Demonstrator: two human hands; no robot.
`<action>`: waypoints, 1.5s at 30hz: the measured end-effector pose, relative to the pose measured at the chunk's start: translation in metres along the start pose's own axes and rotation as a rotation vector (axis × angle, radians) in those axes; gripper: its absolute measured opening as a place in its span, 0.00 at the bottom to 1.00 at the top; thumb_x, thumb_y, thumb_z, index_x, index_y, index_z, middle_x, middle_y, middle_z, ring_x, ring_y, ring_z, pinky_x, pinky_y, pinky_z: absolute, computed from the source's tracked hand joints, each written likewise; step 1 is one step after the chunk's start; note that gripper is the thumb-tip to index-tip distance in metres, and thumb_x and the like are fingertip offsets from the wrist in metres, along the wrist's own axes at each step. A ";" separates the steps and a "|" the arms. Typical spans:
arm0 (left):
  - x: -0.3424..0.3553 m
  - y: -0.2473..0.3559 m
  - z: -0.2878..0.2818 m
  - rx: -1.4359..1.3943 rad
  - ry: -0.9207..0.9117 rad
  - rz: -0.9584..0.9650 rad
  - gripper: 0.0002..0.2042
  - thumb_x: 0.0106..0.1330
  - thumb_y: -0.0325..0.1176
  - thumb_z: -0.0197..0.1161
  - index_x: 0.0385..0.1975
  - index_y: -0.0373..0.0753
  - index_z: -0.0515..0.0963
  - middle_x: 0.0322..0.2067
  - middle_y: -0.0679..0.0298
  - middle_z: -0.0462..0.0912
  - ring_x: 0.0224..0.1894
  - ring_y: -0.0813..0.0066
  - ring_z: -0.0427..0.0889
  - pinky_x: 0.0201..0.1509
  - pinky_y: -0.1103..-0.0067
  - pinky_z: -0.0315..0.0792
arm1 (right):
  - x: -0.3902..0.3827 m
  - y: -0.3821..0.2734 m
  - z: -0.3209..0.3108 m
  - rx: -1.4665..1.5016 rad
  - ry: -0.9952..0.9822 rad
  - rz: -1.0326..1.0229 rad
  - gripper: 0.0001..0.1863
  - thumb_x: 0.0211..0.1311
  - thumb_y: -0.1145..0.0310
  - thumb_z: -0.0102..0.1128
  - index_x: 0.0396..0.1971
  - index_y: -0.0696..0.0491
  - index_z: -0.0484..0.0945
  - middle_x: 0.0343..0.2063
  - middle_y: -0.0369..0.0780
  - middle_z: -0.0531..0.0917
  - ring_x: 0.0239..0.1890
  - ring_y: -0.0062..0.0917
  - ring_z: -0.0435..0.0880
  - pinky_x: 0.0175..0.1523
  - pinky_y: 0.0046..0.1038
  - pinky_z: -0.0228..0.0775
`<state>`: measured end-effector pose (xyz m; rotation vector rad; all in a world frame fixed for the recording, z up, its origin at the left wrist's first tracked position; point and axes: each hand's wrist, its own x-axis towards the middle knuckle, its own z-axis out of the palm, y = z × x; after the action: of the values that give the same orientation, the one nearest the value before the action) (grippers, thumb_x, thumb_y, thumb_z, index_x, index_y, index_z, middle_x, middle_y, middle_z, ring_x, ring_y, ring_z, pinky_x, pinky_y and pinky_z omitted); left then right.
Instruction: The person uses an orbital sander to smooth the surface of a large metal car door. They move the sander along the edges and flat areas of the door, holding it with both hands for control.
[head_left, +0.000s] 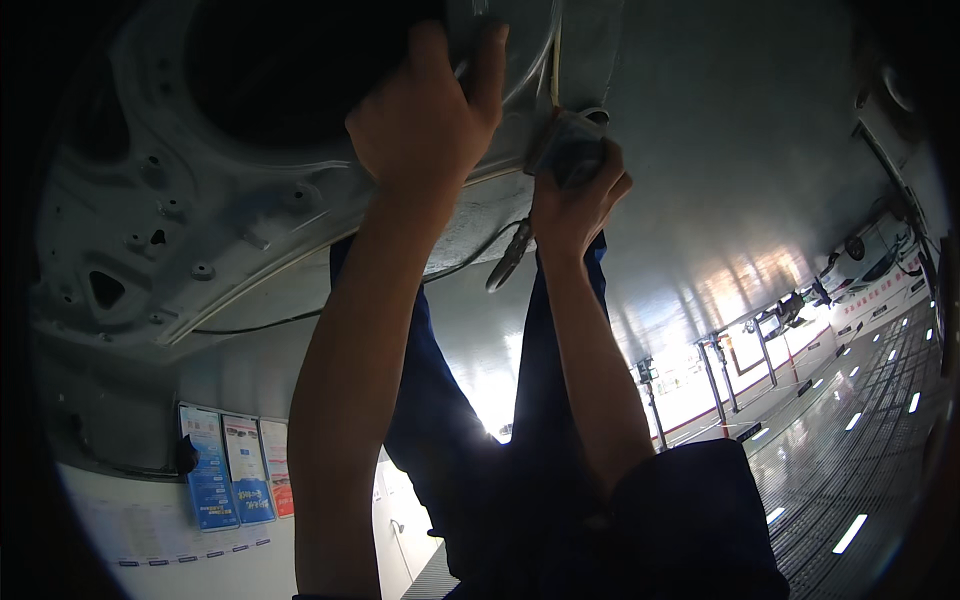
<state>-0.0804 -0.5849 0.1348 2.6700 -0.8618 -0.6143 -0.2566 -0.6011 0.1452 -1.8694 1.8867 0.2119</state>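
1. At the metal panel's (245, 195) edge, a small dark block (568, 150) is held in the curled fingers of the right hand (572, 215).
2. Over the panel, the left hand (422, 130) is raised, two digits parted; whether anything is gripped cannot be told.
3. Beside the right wrist, a dark cord (265, 325) is hung.
4. At lower left, posters (207, 475) are displayed.

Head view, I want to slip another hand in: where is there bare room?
Most room seems along the smooth grey surface, bordered by the right hand on its left. The dark opening left of the left hand looks free too, its depth unclear. Crowded: between the arms, with the blue-grey item in the right hand and the dark cable.
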 end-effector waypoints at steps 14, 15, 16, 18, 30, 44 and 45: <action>0.002 0.002 0.003 0.018 0.063 -0.004 0.25 0.67 0.62 0.53 0.35 0.42 0.77 0.14 0.65 0.81 0.17 0.65 0.84 0.17 0.72 0.75 | 0.018 0.033 -0.008 0.087 0.228 -0.113 0.45 0.41 0.73 0.68 0.63 0.53 0.58 0.52 0.50 0.62 0.47 0.52 0.77 0.46 0.47 0.76; 0.002 -0.001 0.005 0.051 0.077 0.002 0.25 0.67 0.62 0.53 0.35 0.42 0.77 0.14 0.65 0.81 0.17 0.65 0.84 0.17 0.71 0.75 | 0.017 0.034 -0.006 0.092 0.210 -0.131 0.44 0.41 0.73 0.67 0.63 0.53 0.58 0.52 0.50 0.62 0.47 0.52 0.77 0.46 0.46 0.76; 0.002 -0.001 0.007 0.041 0.087 0.004 0.26 0.67 0.62 0.53 0.35 0.41 0.78 0.14 0.65 0.81 0.17 0.65 0.84 0.17 0.71 0.75 | 0.017 0.038 -0.008 0.091 0.195 -0.149 0.44 0.40 0.73 0.67 0.63 0.53 0.58 0.52 0.50 0.63 0.47 0.51 0.77 0.45 0.46 0.77; 0.002 -0.002 0.008 0.020 0.108 0.008 0.26 0.67 0.62 0.54 0.36 0.41 0.78 0.14 0.64 0.81 0.17 0.64 0.84 0.18 0.70 0.75 | 0.012 0.043 -0.007 0.109 0.138 -0.243 0.44 0.40 0.74 0.67 0.63 0.53 0.58 0.52 0.51 0.63 0.47 0.52 0.77 0.44 0.45 0.78; 0.003 -0.007 0.011 0.007 0.139 0.033 0.26 0.68 0.62 0.52 0.37 0.42 0.79 0.17 0.64 0.83 0.20 0.64 0.85 0.21 0.71 0.76 | 0.008 0.056 -0.007 0.108 -0.038 -0.406 0.43 0.40 0.75 0.68 0.61 0.49 0.59 0.53 0.53 0.61 0.49 0.54 0.77 0.45 0.46 0.81; 0.003 0.002 0.005 0.028 0.080 -0.035 0.27 0.69 0.60 0.52 0.40 0.38 0.78 0.21 0.60 0.85 0.25 0.61 0.87 0.26 0.69 0.79 | 0.056 0.017 -0.037 -0.033 -0.273 -0.115 0.41 0.44 0.67 0.69 0.61 0.50 0.61 0.50 0.56 0.65 0.41 0.54 0.81 0.44 0.46 0.80; 0.003 0.002 0.006 0.027 0.090 -0.032 0.27 0.69 0.60 0.52 0.41 0.37 0.78 0.22 0.58 0.85 0.26 0.61 0.87 0.27 0.69 0.79 | 0.053 0.014 -0.036 -0.081 -0.300 -0.149 0.40 0.45 0.67 0.69 0.61 0.51 0.61 0.49 0.56 0.65 0.37 0.53 0.82 0.40 0.45 0.80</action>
<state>-0.0822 -0.5890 0.1299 2.7175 -0.8097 -0.4888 -0.2759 -0.6636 0.1506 -1.8998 1.5525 0.4966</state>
